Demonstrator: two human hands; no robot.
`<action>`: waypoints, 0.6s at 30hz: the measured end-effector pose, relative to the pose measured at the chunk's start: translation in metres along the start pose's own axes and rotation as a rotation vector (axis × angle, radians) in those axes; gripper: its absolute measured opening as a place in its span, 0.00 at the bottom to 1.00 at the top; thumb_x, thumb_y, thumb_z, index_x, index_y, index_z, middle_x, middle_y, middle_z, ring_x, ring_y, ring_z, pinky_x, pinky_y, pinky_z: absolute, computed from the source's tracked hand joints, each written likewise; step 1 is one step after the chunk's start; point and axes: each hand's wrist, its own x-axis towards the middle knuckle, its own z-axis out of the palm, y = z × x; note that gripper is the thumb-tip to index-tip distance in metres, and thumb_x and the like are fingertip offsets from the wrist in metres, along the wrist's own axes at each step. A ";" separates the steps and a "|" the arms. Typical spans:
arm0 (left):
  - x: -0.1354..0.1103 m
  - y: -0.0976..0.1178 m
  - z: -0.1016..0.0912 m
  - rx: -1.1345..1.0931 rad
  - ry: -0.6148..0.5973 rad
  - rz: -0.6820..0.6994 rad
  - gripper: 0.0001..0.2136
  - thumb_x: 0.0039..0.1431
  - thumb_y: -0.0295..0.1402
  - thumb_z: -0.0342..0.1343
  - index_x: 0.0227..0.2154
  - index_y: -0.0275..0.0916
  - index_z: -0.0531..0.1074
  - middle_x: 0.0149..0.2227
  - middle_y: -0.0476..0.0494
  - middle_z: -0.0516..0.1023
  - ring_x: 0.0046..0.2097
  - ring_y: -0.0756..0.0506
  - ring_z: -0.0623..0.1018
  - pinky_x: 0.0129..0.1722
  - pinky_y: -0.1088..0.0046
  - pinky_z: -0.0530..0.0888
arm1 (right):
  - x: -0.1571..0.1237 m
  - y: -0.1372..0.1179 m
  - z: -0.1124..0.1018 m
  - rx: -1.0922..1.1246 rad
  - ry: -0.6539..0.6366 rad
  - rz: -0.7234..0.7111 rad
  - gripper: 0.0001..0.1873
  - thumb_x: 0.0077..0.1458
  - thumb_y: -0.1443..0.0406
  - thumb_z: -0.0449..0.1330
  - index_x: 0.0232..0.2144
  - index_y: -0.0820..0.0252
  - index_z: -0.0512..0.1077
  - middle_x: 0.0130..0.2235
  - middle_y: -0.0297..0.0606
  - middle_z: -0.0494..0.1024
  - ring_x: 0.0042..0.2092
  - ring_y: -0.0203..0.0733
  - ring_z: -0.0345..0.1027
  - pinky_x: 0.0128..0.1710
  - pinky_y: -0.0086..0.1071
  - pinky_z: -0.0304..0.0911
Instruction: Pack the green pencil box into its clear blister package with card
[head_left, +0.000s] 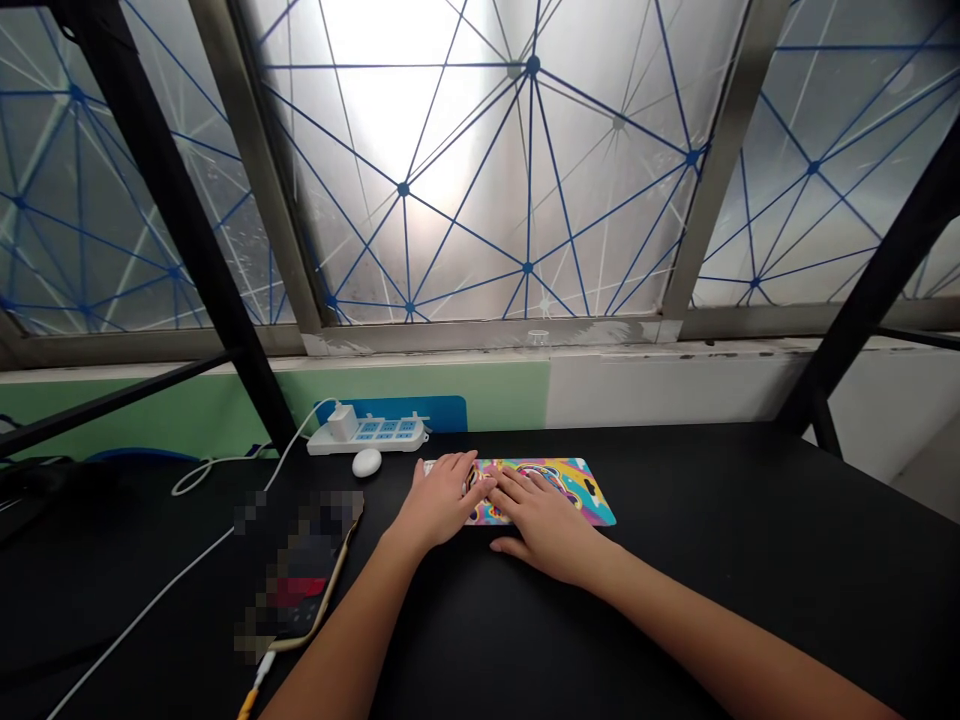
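Observation:
A flat, brightly coloured printed package (581,487), with pink, yellow, turquoise and purple shapes and a black hang hole at its right end, lies on the black table (675,600). My left hand (448,498) rests flat over its left end, fingers stretched out. Across its middle lies my right hand (544,520), fingers extended and the thumb held apart on the near side. The fingertips of the right hand meet the left thumb. Much of the package's left and middle is hidden under both hands. Neither hand is closed round anything.
Left of my hands lies a phone-like device (307,580), partly blurred, with a cable (255,690) plugged into it. A small white rounded case (367,462) sits before a white power strip (382,432). Black metal posts (862,290) and a patterned window (480,170) stand behind.

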 end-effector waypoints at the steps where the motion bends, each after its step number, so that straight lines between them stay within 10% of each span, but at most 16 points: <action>1: 0.000 0.000 0.000 0.000 -0.002 0.000 0.31 0.68 0.56 0.34 0.64 0.43 0.60 0.66 0.37 0.65 0.67 0.36 0.63 0.64 0.39 0.52 | 0.000 0.000 0.001 0.003 0.003 -0.001 0.38 0.59 0.51 0.61 0.67 0.56 0.58 0.68 0.49 0.59 0.68 0.60 0.52 0.64 0.58 0.52; 9: 0.000 -0.003 -0.005 -0.003 -0.042 0.004 0.33 0.66 0.58 0.37 0.65 0.44 0.59 0.67 0.37 0.64 0.68 0.35 0.61 0.65 0.38 0.50 | 0.000 0.003 -0.001 0.030 -0.029 0.007 0.40 0.59 0.50 0.60 0.68 0.55 0.56 0.69 0.47 0.57 0.69 0.58 0.49 0.66 0.57 0.49; 14: -0.005 -0.010 -0.013 0.002 -0.152 0.124 0.55 0.38 0.68 0.61 0.68 0.47 0.55 0.68 0.38 0.60 0.68 0.28 0.58 0.64 0.35 0.50 | -0.001 0.010 -0.010 0.110 -0.115 0.013 0.41 0.61 0.46 0.57 0.70 0.50 0.50 0.71 0.39 0.51 0.71 0.55 0.44 0.67 0.55 0.45; 18: -0.005 -0.012 -0.013 0.004 -0.150 0.111 0.55 0.38 0.65 0.63 0.68 0.48 0.53 0.68 0.38 0.61 0.68 0.29 0.58 0.64 0.34 0.49 | -0.003 0.014 -0.018 0.175 -0.175 0.040 0.43 0.60 0.43 0.55 0.70 0.47 0.48 0.72 0.36 0.47 0.72 0.55 0.40 0.69 0.54 0.40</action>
